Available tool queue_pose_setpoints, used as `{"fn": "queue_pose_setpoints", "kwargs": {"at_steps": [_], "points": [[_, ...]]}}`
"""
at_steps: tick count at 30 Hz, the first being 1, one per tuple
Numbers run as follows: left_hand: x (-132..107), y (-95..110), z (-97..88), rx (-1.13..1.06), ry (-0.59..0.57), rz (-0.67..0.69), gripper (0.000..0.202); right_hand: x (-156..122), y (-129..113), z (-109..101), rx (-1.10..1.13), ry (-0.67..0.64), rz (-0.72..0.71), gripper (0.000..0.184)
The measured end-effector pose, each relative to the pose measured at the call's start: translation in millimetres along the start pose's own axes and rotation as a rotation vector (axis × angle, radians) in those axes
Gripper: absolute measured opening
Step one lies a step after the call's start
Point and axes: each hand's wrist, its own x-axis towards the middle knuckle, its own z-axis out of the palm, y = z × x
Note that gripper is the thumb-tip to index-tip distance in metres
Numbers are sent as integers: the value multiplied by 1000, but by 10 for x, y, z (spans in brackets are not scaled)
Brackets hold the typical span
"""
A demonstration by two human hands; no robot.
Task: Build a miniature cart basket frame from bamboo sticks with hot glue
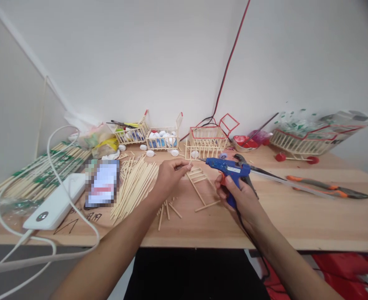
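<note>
My right hand (242,196) is wrapped around the handle of a blue hot glue gun (226,166), its nozzle pointing left. A long clear glue stick (292,182) runs out of the back of the gun. Just left of the nozzle, my left hand (170,174) is closed in a pinch; whatever lies between thumb and finger is too small to make out. Under and between both hands, a ladder-like frame of thin wooden sticks (197,189) lies flat on the table. Several short cut sticks (167,210) are scattered below my left wrist.
A pile of long sticks (134,187), a phone (102,183) and a white power bank (55,202) with a looping cable lie left. Small stick carts (162,141) line the wall. Pliers (327,188) lie right. The wooden table's front edge (187,241) is near me.
</note>
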Motion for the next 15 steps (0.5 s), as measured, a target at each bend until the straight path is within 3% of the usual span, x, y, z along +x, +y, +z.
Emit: {"fn": "queue_pose_setpoints", "kwargs": {"at_steps": [15], "points": [[-23, 5, 16, 57, 23, 72, 12, -34, -7, 32, -113, -17, -66, 37]]}}
